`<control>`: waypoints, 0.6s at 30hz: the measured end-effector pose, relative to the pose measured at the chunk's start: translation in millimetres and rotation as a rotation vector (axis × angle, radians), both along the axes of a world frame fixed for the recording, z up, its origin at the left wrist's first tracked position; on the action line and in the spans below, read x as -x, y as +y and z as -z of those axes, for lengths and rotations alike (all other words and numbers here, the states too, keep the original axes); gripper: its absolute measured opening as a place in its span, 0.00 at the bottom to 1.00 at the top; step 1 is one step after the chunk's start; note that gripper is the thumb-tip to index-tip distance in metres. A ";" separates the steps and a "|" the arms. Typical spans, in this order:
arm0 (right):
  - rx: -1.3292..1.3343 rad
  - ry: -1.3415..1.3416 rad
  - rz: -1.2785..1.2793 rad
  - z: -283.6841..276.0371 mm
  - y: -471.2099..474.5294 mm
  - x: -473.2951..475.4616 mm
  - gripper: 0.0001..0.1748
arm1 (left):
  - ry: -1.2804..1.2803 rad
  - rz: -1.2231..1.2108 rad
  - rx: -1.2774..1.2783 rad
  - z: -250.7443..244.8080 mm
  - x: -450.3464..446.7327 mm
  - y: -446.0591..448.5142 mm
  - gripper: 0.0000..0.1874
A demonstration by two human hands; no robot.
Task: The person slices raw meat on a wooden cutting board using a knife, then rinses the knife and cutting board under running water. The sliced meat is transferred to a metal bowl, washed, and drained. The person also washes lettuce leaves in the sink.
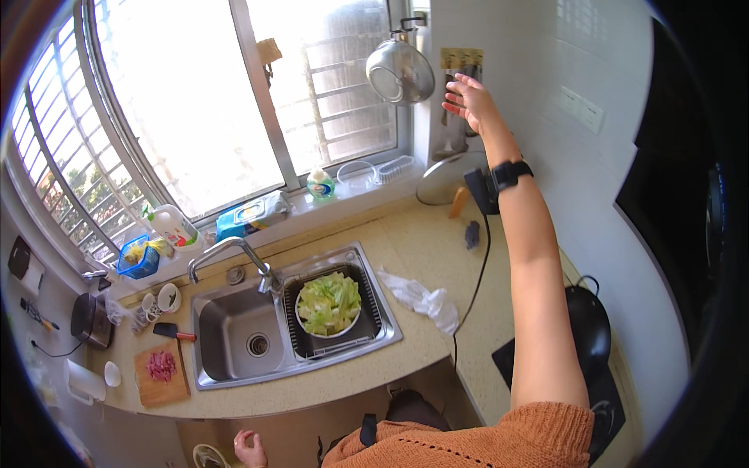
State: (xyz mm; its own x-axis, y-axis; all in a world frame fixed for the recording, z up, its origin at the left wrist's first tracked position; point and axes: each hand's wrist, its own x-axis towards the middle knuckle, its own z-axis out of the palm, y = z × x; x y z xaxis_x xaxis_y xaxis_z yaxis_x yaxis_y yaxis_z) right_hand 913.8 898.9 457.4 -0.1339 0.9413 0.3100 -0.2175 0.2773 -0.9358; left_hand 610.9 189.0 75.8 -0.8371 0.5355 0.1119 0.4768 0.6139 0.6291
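My right hand (pixel 467 104) is raised at the end of an outstretched arm, its fingers apart and nothing in them. It appears in front of a wall-hung rack of utensils (pixel 450 131); whether it touches them I cannot tell. Just left of it, a stainless steel pan (pixel 400 71) hangs from a hook by the window. Low in the picture, my left hand (pixel 250 449) is loosely curled beside my body, and I see nothing in it. Cut green leaves fill a white bowl (pixel 329 305), which stands in a dark draining basket (pixel 370 324) in the sink's right basin.
Sliced meat (pixel 161 366) lies on a wooden cutting board (pixel 149 393), near a red-handled cleaver (pixel 174 332). A steel faucet (pixel 234 248) arches over the left basin (pixel 237 333). A black cable (pixel 481 275) crosses the counter beside a plastic bag (pixel 424 298). A wok (pixel 587 327) stands right.
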 end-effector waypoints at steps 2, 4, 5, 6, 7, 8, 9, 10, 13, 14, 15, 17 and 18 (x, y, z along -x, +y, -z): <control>0.036 -0.132 0.037 6.2 61.6 16.6 0.37 | 0.064 -0.102 -0.036 -3.1 -8.9 2.4 0.12; 0.039 -0.254 0.115 14.2 114.5 28.5 0.39 | 0.096 -0.215 -0.072 -2.2 -21.9 4.3 0.11; 0.025 -0.309 0.150 15.2 138.6 34.2 0.40 | 0.100 -0.271 -0.096 0.0 -28.3 6.5 0.11; -0.014 -0.296 0.191 16.1 160.4 41.3 0.39 | 0.012 -0.329 -0.167 3.0 -35.0 7.9 0.11; -0.045 -0.283 0.235 18.4 178.7 47.0 0.38 | 0.013 -0.355 -0.138 6.2 -42.9 8.0 0.11; -0.127 -0.355 0.300 20.5 193.8 52.4 0.38 | 0.012 -0.380 -0.108 9.0 -52.4 6.5 0.11; -0.154 -0.373 0.307 22.9 204.8 57.1 0.36 | 0.012 -0.405 -0.076 12.0 -61.6 5.5 0.11; -0.173 -0.436 0.290 22.0 213.6 61.0 0.30 | -0.024 -0.433 -0.098 15.0 -68.8 6.3 0.11; -0.125 -0.356 0.115 23.6 217.9 68.4 0.18 | -0.088 -0.489 -0.051 17.8 -87.2 11.0 0.11; -0.100 -0.282 0.044 23.7 214.3 69.9 0.15 | -0.045 -0.486 -0.029 16.9 -90.9 14.9 0.11; -0.056 -0.222 0.009 23.2 209.0 71.5 0.13 | -0.003 -0.485 -0.007 15.1 -93.5 18.7 0.10; 0.004 -0.092 -0.121 18.7 198.2 75.4 0.10 | 0.025 -0.494 0.047 10.1 -95.1 27.5 0.10; 0.038 -0.011 -0.136 13.3 194.7 76.6 0.10 | 0.013 -0.502 0.080 6.3 -91.6 30.7 0.10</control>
State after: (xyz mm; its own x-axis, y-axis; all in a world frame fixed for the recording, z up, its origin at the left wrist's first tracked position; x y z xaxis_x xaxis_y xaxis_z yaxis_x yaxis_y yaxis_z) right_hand 837.3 1093.6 444.1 -0.2644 0.9251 0.2725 -0.2400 0.2106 -0.9477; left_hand 702.5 219.7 69.5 -0.9923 0.0746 0.0989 0.1178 0.8152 0.5671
